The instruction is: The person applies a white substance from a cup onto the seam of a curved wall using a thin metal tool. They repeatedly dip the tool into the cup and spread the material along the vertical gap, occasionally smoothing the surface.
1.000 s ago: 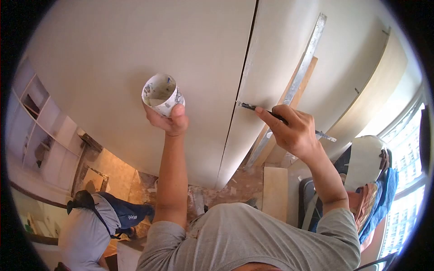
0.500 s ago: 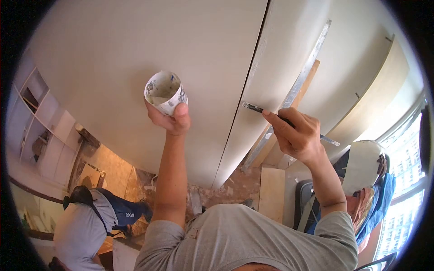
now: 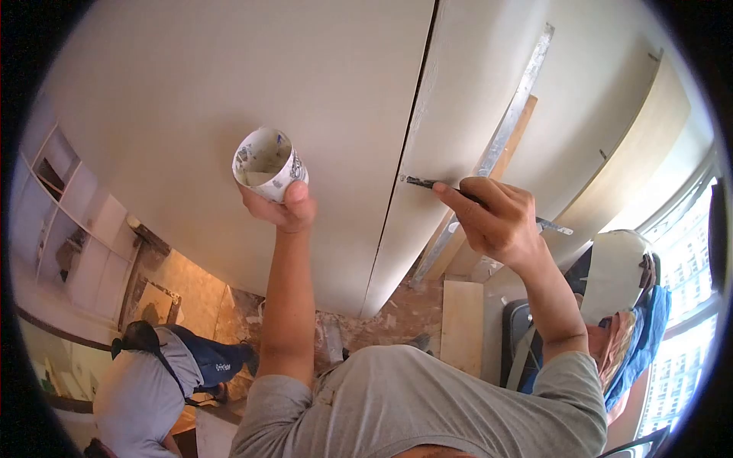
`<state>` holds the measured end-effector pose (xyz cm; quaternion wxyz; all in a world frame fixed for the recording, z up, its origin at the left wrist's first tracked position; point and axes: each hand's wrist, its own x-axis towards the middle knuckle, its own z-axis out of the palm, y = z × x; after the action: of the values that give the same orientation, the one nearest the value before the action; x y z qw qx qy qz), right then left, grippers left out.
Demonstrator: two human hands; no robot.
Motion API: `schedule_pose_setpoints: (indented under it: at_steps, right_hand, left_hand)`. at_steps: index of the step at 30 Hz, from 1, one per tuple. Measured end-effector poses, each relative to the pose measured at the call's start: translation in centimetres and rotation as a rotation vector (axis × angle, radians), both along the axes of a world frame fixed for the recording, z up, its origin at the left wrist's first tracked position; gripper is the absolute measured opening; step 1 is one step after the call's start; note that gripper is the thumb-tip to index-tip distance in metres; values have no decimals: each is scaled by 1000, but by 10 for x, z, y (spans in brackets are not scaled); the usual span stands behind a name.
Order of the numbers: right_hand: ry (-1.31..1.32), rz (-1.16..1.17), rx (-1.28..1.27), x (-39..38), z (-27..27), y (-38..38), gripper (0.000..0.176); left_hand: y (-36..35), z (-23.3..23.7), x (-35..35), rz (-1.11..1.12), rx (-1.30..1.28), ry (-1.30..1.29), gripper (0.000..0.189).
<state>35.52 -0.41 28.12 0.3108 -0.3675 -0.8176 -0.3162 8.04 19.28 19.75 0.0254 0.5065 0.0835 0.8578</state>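
Note:
My left hand (image 3: 279, 206) is wrapped round a white paper cup (image 3: 269, 164) with pale paste and dark smudges inside, its mouth facing up towards the camera. Pinched in my right hand (image 3: 500, 217) is a thin dark tool (image 3: 424, 182) with a pale smeared tip. That tip is at the smooth white panel (image 3: 439, 114), just right of a long dark gap (image 3: 413, 107). A metal end (image 3: 556, 227) of the tool or of another strip shows behind the right hand.
A metal straightedge (image 3: 519, 99) and wood strip stand at the right. Shelving (image 3: 69, 206) is at the far left. A bent-over person (image 3: 141, 389) is at the lower left. Blue cloth (image 3: 645, 336) hangs near the bright window (image 3: 683, 305). Debris covers the floor (image 3: 382, 330).
The cup and my left hand have shifted slightly left and down. The tool tip has moved slightly left, closer to the gap. The view has shifted a little.

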Motion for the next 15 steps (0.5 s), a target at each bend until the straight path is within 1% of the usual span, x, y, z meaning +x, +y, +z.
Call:
schedule_pose_setpoints:
  at_steps: [2,4,6,9,12,13,15]
  right_hand:
    - [-20,-11,36,4,1,2,55]
    - [-42,-18,73,6,3,5,54]
    - [41,-16,167,6,4,6,55]
    - [11,37,97,4,2,2,58]
    - [-62,0,43,-1,4,4,61]
    - [-61,-2,42,0,4,6,61]
    - [19,1,137,3,4,13,62]
  left_hand:
    - [-2,0,0,13,0,8,84]
    - [-7,4,1,-20,-28,-6,86]
    - [-4,0,-1,-11,-30,-3,86]
    - [-4,-1,-1,-4,-28,-14,85]
    - [-1,1,-1,-4,-16,-36,84]
    - [1,1,-1,-1,-6,-45,84]
    - [0,2,-3,-14,-14,-25,84]
